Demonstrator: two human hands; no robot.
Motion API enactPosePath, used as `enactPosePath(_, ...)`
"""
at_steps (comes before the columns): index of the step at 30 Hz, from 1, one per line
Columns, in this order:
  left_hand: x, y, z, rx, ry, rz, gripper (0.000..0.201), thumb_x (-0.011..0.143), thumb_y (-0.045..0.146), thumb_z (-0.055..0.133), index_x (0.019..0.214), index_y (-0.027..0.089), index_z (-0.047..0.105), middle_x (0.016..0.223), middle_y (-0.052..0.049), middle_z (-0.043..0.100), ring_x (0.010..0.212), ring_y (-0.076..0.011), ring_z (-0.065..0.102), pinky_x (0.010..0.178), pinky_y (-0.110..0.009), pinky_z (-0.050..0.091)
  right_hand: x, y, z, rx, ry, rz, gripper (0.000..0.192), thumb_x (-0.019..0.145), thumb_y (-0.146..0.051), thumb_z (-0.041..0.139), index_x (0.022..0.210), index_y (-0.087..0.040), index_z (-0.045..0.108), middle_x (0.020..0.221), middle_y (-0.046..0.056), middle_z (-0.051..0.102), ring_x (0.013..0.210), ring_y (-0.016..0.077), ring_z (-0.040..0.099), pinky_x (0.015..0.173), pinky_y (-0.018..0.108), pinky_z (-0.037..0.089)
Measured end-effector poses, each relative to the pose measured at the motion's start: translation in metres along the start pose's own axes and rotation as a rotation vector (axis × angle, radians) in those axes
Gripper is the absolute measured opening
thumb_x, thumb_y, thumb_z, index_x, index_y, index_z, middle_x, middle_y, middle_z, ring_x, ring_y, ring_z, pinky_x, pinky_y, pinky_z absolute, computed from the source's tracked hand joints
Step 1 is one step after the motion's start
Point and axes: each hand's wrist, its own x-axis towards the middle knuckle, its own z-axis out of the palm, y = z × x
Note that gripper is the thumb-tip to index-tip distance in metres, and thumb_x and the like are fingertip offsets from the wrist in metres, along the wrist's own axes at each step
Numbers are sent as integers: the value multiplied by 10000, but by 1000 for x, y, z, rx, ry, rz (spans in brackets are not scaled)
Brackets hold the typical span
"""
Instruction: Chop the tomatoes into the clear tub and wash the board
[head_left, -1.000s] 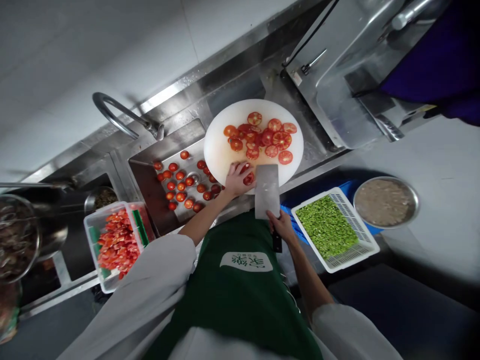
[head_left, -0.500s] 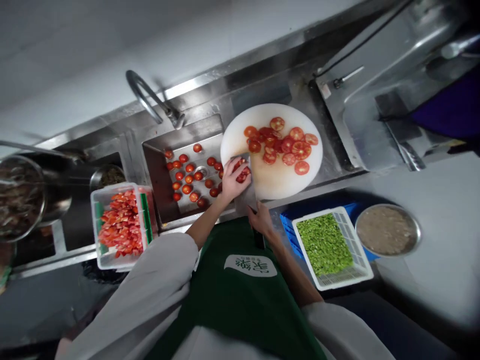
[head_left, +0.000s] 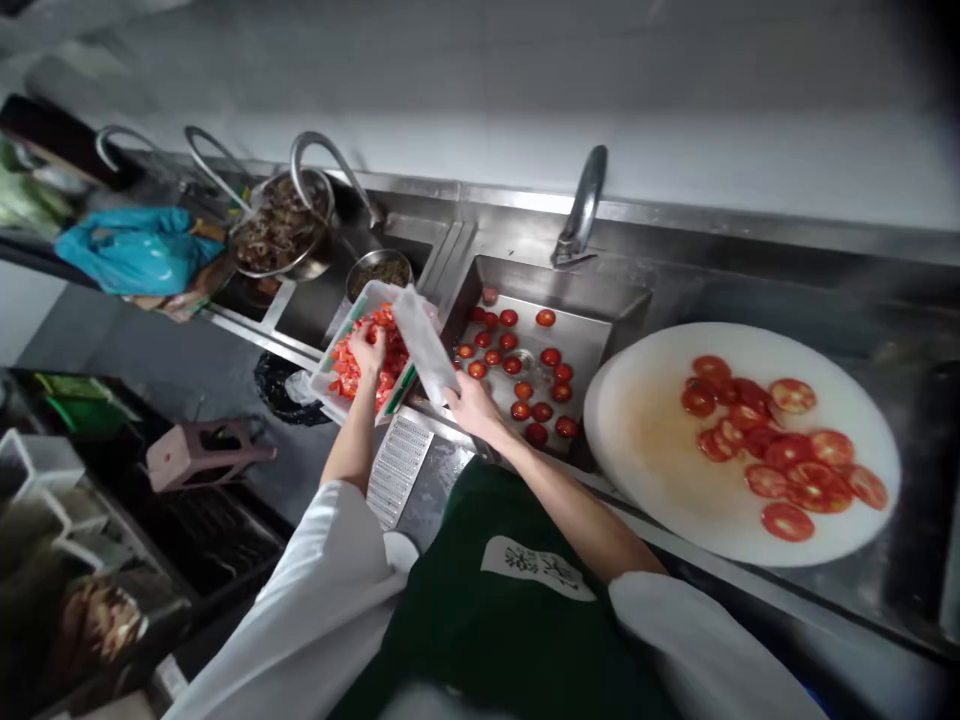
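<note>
Two hands over one tomato tub: right grip closed round one cleaver, left grip unclear

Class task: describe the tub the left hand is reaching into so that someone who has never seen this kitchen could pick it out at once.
Start at the steel sink holding whole tomatoes. Just left of it sits a clear plastic tub, under the person's left hand. Unlike the round metal bowls behind it, it is rectangular and filled with chopped red tomato.

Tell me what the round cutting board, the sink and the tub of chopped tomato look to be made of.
Cutting board: likely white plastic, matte and juice-stained. Sink: stainless steel, judging by its grey brushed sheen. Tub: apparently clear plastic, its contents showing through the wall.
</note>
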Motion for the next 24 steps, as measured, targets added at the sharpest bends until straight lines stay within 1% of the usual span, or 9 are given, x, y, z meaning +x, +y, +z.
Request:
enactPosePath(2,8,-20,14,50,-59,-33,416,1019,385,542,1301,149,738,1469,-173,657,1450,-349,517,1281,-573,340,-20,29,-15,3,66,77,173,981,-384,560,964,-233,642,830,54,716,786,223,662,696,273,476)
enactPosePath(5,9,-36,27,97,50,-74,447,1028,415,521,1370,198,710,1626,-159,520,1567,-381,363,1300,-664,230,-73,85,-56,-31,235,243,300,939,-536,573,941,-246,648,724,76,697,746,269,672,656,318,506)
enactPosePath(9,5,-56,28,116,42,-149,488,1010,408,512,1421,202,675,1622,-172,500,1545,-387,374,1277,-644,295,-160,146,-113,-126,466,505,375,808,-661,570,779,-289,538,561,72,610,536,273,601,546,373,481)
enactPosePath(14,-18,-86,16,115,-111,-62,453,999,368,495,1358,174,690,1486,-174,597,1435,-339,508,1270,-478,374,-235,181,-144,-156,552,780,351,752,-641,614,714,-319,479,524,70,604,518,302,632,564,413,503)
enactPosePath(17,-38,-98,1,132,-134,-152,447,1012,342,471,1383,161,643,1498,-191,583,1413,-349,534,1250,-516,393,-256,189,-147,-226,572,830,357,752,-634,636,695,-340,443,526,72,594,569,336,648,579,438,504)
enactPosePath(19,-49,-98,-8,130,-49,-195,453,1002,361,518,1401,166,606,1551,-202,535,1474,-383,471,1254,-596,365,-265,191,-147,-312,554,839,338,764,-605,635,712,-344,428,533,64,574,575,337,629,565,431,474)
enactPosePath(21,-57,-88,-6,28,104,-99,433,1004,386,556,1384,183,595,1559,-184,522,1497,-379,440,1264,-609,357,-272,192,-145,-400,504,838,290,796,-552,612,738,-335,428,543,47,546,553,315,591,554,406,431)
enactPosePath(22,-62,-78,1,-68,140,-1,397,1023,393,542,1360,190,600,1519,-168,552,1470,-358,470,1263,-586,375,-275,193,-144,-432,470,837,265,819,-522,597,747,-328,432,544,37,532,538,300,571,553,390,410)
enactPosePath(24,-74,-45,32,-282,59,216,314,1067,387,481,1268,204,638,1340,-127,653,1320,-300,593,1210,-509,461,-280,196,-142,-473,400,832,219,862,-458,576,758,-311,451,540,19,510,516,272,548,554,359,375)
